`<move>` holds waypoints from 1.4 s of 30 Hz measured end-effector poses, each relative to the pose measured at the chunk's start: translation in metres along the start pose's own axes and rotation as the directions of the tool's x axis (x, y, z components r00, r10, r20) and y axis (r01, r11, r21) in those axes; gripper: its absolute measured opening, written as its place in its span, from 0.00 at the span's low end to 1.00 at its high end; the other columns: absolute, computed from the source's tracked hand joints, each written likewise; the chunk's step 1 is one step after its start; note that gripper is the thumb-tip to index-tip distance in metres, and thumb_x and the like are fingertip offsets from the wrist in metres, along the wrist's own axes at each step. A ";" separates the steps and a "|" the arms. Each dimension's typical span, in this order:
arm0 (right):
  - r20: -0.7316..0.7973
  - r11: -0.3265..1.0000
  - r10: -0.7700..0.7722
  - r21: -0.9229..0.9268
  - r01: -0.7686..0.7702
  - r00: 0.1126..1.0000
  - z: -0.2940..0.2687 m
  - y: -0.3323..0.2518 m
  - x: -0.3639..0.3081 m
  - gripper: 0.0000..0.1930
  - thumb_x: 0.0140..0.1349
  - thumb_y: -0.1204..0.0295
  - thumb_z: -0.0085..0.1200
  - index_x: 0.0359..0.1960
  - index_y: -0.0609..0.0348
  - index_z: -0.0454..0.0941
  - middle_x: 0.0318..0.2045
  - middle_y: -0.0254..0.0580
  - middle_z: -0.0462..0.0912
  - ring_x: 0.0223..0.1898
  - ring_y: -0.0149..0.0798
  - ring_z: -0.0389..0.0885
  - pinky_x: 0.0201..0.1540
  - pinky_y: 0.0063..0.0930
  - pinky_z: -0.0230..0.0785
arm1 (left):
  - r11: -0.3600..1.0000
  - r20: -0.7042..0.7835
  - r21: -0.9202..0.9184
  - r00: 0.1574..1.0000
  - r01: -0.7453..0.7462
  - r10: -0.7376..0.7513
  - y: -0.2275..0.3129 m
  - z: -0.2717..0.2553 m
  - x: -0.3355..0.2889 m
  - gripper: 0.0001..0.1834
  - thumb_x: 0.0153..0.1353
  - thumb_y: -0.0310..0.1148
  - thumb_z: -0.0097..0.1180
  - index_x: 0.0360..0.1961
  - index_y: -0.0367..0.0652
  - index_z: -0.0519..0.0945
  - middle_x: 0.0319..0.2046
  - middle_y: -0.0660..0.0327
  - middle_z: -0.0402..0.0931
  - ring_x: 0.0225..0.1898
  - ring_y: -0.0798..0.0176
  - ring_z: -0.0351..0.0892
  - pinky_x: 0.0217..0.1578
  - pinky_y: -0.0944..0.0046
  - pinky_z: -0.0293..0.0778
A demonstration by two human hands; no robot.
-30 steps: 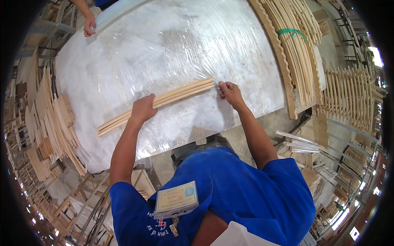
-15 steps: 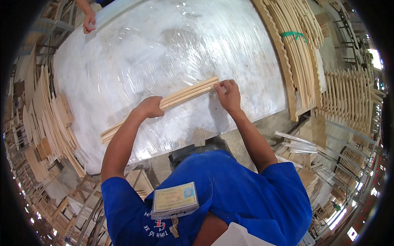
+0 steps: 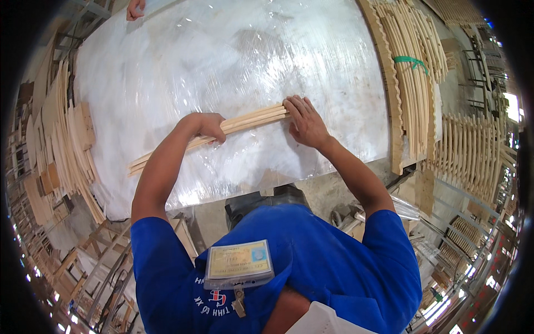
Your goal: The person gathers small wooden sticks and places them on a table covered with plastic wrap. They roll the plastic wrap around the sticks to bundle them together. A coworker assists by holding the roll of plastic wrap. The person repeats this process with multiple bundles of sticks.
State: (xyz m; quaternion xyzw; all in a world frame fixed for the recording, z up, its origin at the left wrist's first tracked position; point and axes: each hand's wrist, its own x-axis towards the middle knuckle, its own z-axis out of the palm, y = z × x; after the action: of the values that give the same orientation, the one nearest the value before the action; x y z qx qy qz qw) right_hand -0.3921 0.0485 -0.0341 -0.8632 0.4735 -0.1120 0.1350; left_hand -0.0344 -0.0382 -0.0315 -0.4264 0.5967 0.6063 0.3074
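Note:
A small bundle of pale wooden rods (image 3: 253, 118) lies slantwise over the table, rising toward the right. My left hand (image 3: 207, 126) is wrapped round the bundle near its middle, thumb on the near side. At the right end of the rods, my right hand (image 3: 305, 119) presses its fingers over the tips, palm down and fingers fairly straight. Beneath them is a table top (image 3: 183, 72) covered with shiny clear plastic film. My left forearm hides part of the bundle's left end.
Along the table's right side, many rods (image 3: 411, 94) tied with a green band rest beside a wavy-edged board (image 3: 389, 83). Long wooden strips (image 3: 64, 145) are stacked at the left. Another person's hand (image 3: 135, 9) is at the far left edge. Racked rods (image 3: 470, 153) stand farther right.
My right hand has gone from pinching near the rods' right end to lying flatter over their tips. The other person's hand has shifted toward the top edge of the view.

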 end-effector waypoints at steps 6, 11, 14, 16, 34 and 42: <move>0.021 0.997 -0.079 0.016 0.079 0.997 0.012 0.014 0.032 0.28 0.61 0.54 0.72 0.56 0.54 0.77 0.52 0.45 0.81 0.58 0.51 0.79 0.64 0.49 0.69 | 1.000 -0.040 -0.005 0.999 0.020 -0.020 -0.002 0.006 -0.006 0.24 0.49 0.36 0.71 0.48 0.37 0.88 0.29 0.58 0.86 0.29 0.60 0.83 0.34 0.55 0.78; 0.039 0.999 -0.030 -0.034 0.031 0.999 0.031 0.015 0.033 0.30 0.59 0.56 0.75 0.58 0.53 0.77 0.54 0.45 0.81 0.57 0.53 0.78 0.63 0.50 0.68 | 1.000 -0.186 -0.013 0.982 0.016 -0.018 -0.001 0.020 -0.016 0.27 0.49 0.39 0.77 0.49 0.37 0.86 0.36 0.56 0.87 0.35 0.59 0.85 0.39 0.55 0.79; -0.029 0.995 -0.104 -0.007 0.104 0.994 0.029 0.015 0.031 0.28 0.60 0.55 0.74 0.57 0.53 0.77 0.53 0.44 0.81 0.56 0.51 0.79 0.61 0.50 0.69 | 0.970 -0.672 0.162 0.699 -0.183 0.244 -0.017 0.066 -0.032 0.25 0.52 0.42 0.80 0.47 0.40 0.87 0.39 0.55 0.87 0.39 0.56 0.86 0.42 0.52 0.80; -0.034 0.995 -0.097 -0.023 0.096 0.995 0.032 0.018 0.029 0.27 0.61 0.55 0.73 0.57 0.53 0.77 0.52 0.44 0.82 0.55 0.51 0.80 0.60 0.49 0.70 | 0.946 -0.927 0.322 0.189 -0.046 0.325 -0.005 0.094 -0.042 0.25 0.54 0.45 0.81 0.47 0.42 0.87 0.40 0.55 0.86 0.41 0.54 0.86 0.43 0.53 0.80; -0.119 0.982 -0.183 -0.065 0.176 0.976 0.030 0.015 0.029 0.27 0.66 0.47 0.67 0.53 0.56 0.79 0.47 0.44 0.82 0.50 0.51 0.79 0.56 0.49 0.69 | 0.861 -0.940 -0.257 -0.094 -0.439 -0.328 0.021 0.180 -0.025 0.09 0.80 0.40 0.55 0.48 0.47 0.78 0.32 0.57 0.89 0.31 0.48 0.89 0.33 0.50 0.81; -0.085 0.978 -0.208 -0.053 0.204 0.974 0.024 0.012 0.039 0.26 0.65 0.43 0.66 0.48 0.53 0.79 0.41 0.41 0.80 0.44 0.49 0.80 0.49 0.46 0.72 | 0.931 -0.898 0.309 -0.261 0.195 0.353 -0.029 0.134 -0.002 0.12 0.74 0.41 0.60 0.50 0.45 0.82 0.48 0.54 0.85 0.52 0.45 0.82 0.54 0.44 0.76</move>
State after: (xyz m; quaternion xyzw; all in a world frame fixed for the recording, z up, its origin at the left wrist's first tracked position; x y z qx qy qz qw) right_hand -0.3738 0.0122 -0.0582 -0.9045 0.3894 -0.1535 0.0821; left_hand -0.0281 0.0967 -0.0533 -0.6345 0.7248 -0.0668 -0.2601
